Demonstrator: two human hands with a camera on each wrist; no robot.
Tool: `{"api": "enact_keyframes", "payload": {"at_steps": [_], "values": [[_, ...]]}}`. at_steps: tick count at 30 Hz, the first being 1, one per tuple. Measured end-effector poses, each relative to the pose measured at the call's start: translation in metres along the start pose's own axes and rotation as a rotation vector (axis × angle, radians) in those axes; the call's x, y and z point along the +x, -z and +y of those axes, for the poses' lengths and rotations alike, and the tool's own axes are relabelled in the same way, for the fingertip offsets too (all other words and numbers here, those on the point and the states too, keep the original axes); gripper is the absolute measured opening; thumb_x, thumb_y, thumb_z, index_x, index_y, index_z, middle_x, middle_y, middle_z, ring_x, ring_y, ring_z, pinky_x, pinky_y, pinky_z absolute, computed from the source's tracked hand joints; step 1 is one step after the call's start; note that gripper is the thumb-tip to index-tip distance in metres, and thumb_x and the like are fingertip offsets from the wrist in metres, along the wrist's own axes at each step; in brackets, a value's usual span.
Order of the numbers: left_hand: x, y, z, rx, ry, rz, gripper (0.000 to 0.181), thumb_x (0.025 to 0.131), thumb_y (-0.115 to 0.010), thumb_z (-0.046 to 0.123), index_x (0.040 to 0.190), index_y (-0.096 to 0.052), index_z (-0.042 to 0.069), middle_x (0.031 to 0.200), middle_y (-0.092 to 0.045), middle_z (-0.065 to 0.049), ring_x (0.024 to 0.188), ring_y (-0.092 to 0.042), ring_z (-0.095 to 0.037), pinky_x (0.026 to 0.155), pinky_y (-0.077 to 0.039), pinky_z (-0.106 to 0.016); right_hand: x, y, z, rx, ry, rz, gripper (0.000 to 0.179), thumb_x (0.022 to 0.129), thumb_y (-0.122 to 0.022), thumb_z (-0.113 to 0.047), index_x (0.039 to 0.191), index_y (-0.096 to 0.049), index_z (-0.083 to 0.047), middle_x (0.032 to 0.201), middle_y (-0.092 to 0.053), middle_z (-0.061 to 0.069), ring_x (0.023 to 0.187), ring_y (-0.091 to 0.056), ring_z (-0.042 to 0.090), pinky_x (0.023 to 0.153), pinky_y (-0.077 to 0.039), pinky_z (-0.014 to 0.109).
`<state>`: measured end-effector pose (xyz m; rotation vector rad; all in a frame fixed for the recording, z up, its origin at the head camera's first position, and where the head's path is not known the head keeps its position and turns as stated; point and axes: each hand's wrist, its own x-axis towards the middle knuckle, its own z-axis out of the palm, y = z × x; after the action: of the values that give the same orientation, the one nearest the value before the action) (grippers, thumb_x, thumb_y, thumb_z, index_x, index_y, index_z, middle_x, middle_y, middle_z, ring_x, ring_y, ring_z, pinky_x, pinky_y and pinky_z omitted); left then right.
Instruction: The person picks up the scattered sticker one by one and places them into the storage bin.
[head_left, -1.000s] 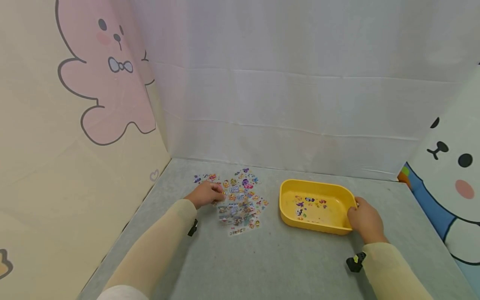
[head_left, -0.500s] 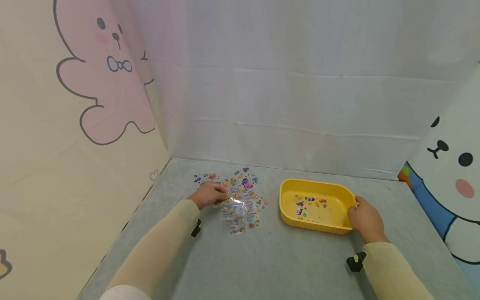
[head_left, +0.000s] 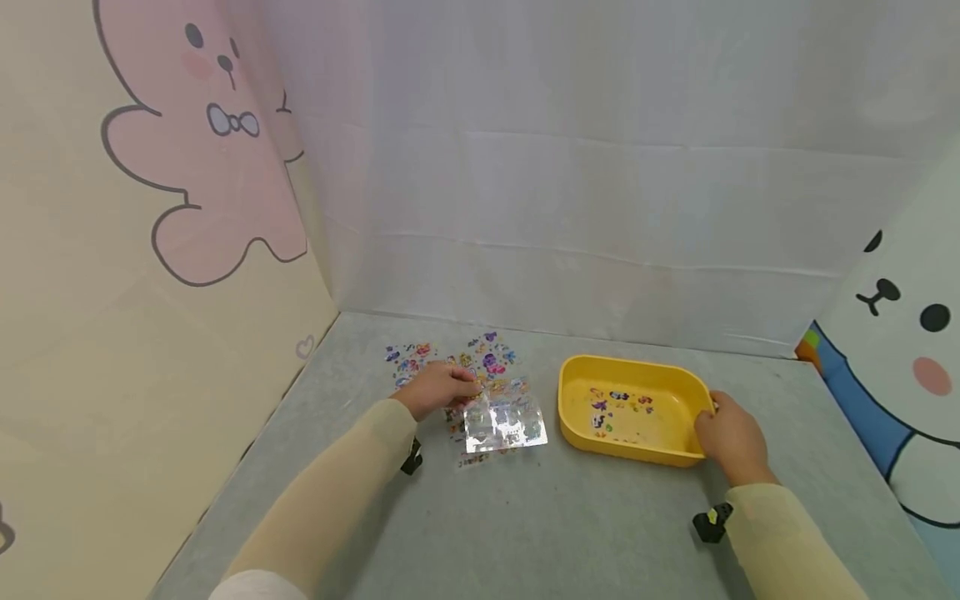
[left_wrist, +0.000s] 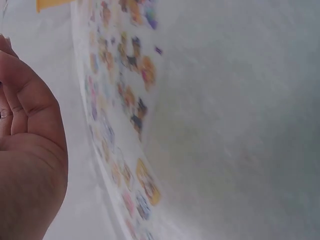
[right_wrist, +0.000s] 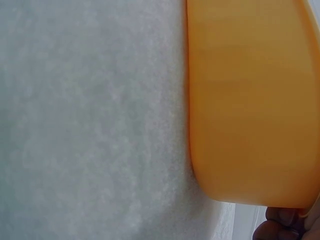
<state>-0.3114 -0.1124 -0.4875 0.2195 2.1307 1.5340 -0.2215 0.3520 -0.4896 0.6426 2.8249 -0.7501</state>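
Note:
My left hand (head_left: 438, 390) pinches one clear sticker sheet (head_left: 506, 423) by its upper left edge, over other sticker sheets (head_left: 491, 354) spread on the table. Glare whitens the held sheet. In the left wrist view, the curled fingers (left_wrist: 37, 92) show at the left edge, and printed sticker sheets (left_wrist: 132, 60) lie beyond. My right hand (head_left: 733, 439) grips the right end of a yellow tray (head_left: 637, 452), thumb over its rim. Inside the tray lie small colourful stickers (head_left: 618, 400). Up close, the right wrist view has the tray's side wall (right_wrist: 255, 100) and a few fingertips (right_wrist: 282, 225).
A grey-green cloth covers the table (head_left: 487, 533). White sheeting (head_left: 570, 233) hangs behind it, a cream panel with a pink bear (head_left: 217, 167) stands at left, and a panel with a white cartoon animal (head_left: 907, 358) at right.
My left hand has moved right with the pinched clear sheet, which now swings out toward the tray and catches the light. The right hand and tray have stayed put.

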Motion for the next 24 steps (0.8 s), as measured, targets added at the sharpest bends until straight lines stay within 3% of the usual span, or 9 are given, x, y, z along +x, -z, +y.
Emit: {"api": "enact_keyframes", "payload": {"at_steps": [4,7,13,18,24], "values": [[0.005,-0.010,0.010,0.009,-0.024,-0.046,0.019,0.099,-0.072,0.019,0.105,-0.074,0.001,0.099,-0.070,-0.020,0.080,-0.065,-0.023,0.087,-0.056,-0.051,0.001,0.001,0.000,0.000,-0.008,0.003,0.057,0.104,-0.035,-0.015,0.153,-0.028,0.013,0.148,-0.039,0.038,0.121,-0.050,0.050,0.105,-0.038,0.064],[0.008,-0.020,0.018,0.047,-0.057,-0.076,0.022,0.098,-0.073,0.021,0.105,-0.074,0.000,0.104,-0.070,-0.023,0.087,-0.067,-0.031,0.089,-0.055,-0.053,0.002,0.000,0.001,0.000,-0.012,-0.002,0.058,0.104,-0.036,-0.015,0.153,-0.027,0.013,0.148,-0.039,0.038,0.119,-0.050,0.049,0.104,-0.038,0.064],[0.011,-0.046,0.039,0.088,-0.100,-0.086,0.013,0.097,-0.074,0.022,0.101,-0.077,0.010,0.105,-0.072,-0.023,0.095,-0.065,-0.042,0.090,-0.053,-0.058,0.003,-0.001,0.001,0.010,0.000,-0.010,0.058,0.103,-0.036,-0.016,0.154,-0.027,0.012,0.148,-0.039,0.039,0.120,-0.049,0.050,0.104,-0.038,0.065],[0.023,-0.069,0.045,0.124,-0.105,-0.099,0.010,0.098,-0.073,0.021,0.101,-0.078,0.013,0.099,-0.073,-0.016,0.090,-0.067,-0.036,0.089,-0.056,-0.053,0.003,-0.001,0.004,0.009,0.004,-0.002,0.058,0.103,-0.036,-0.016,0.153,-0.029,0.012,0.147,-0.040,0.038,0.122,-0.048,0.051,0.105,-0.037,0.065],[0.032,-0.085,0.049,0.118,-0.076,-0.075,0.010,0.098,-0.072,0.018,0.104,-0.078,0.011,0.096,-0.075,-0.008,0.092,-0.071,-0.033,0.088,-0.057,-0.049,0.004,0.000,0.003,0.011,0.003,-0.001,0.058,0.102,-0.037,-0.015,0.152,-0.029,0.014,0.147,-0.040,0.039,0.119,-0.050,0.050,0.105,-0.038,0.065]]}}
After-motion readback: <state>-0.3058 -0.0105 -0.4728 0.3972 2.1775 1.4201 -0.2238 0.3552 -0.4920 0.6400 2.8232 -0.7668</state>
